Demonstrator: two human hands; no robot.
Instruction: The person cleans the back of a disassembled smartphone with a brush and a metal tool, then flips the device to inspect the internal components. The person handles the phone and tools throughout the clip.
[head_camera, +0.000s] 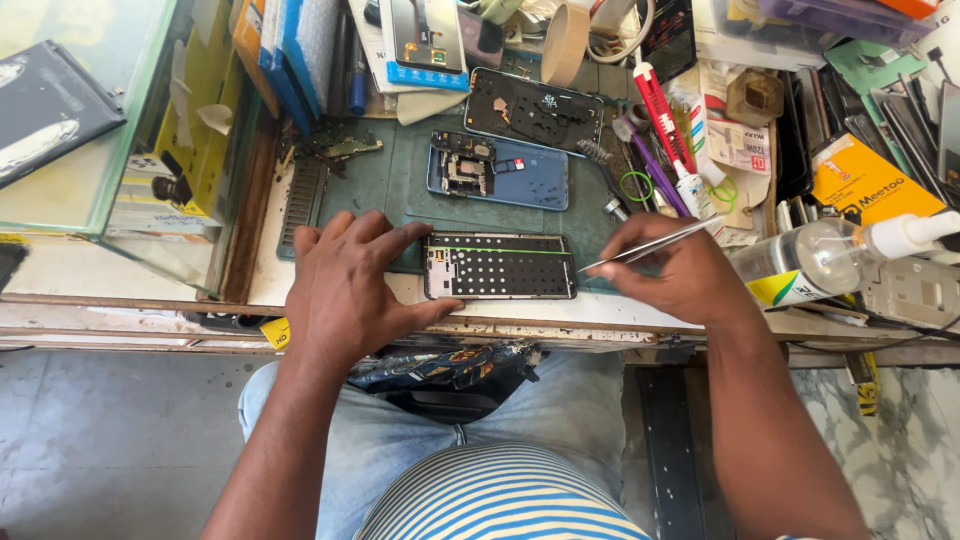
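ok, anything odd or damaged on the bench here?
The bench edge below the phone frame is chipped and peeling. Otherwise only clutter: an opened blue phone lies on the green mat, parts exposed.

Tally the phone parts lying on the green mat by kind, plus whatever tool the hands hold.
Perforated phone frame, steadied by the left hand: 1
Blue phone body, opened, with board showing: 1
Black back panel: 1
Metal tweezers in the right hand: 1
Total: 4
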